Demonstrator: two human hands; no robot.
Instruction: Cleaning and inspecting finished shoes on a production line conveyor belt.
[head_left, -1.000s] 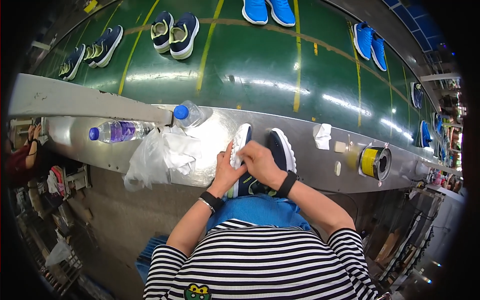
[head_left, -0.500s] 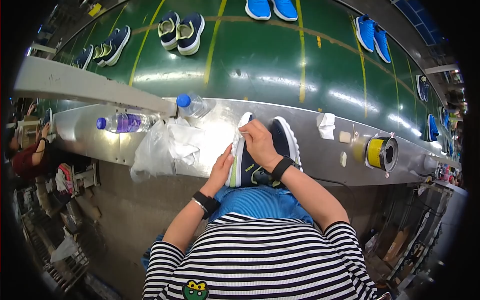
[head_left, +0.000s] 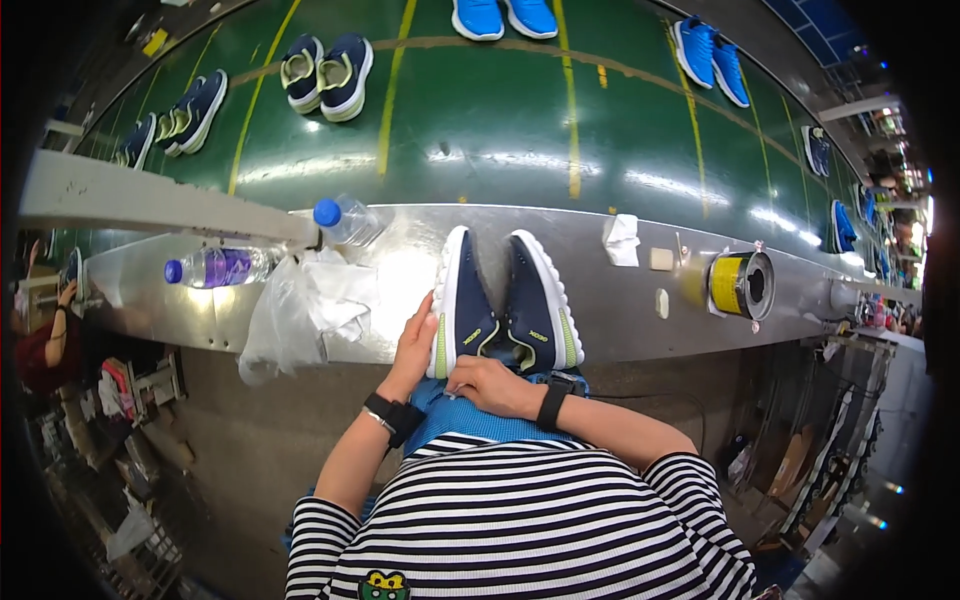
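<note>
A pair of navy sneakers with white soles and pale green heel patches stands on the metal ledge in front of me, toes pointing away. My left hand [head_left: 411, 347] lies with outstretched fingers along the outer sole of the left sneaker [head_left: 466, 290]. Just behind that shoe's heel is my right hand [head_left: 492, 387], its fingers curled together. A small whitish bit shows at its fingertips, too small to name. The right sneaker [head_left: 531, 290] stands a little apart, touched by neither hand.
Along the metal ledge [head_left: 600, 330] are a crumpled white cloth [head_left: 345, 295], a plastic bag [head_left: 280, 325], two bottles [head_left: 225, 267], white tissue [head_left: 621, 240], small pale blocks [head_left: 661, 259] and a yellow-banded tin [head_left: 735, 285]. Beyond runs a green belt [head_left: 480, 130] carrying more sneakers [head_left: 342, 78]. A white beam [head_left: 160, 195] juts in from the left.
My right hand has moved from the left sneaker's toe back to its heel. My left hand stays along the sole. The whole view has shifted slightly.
</note>
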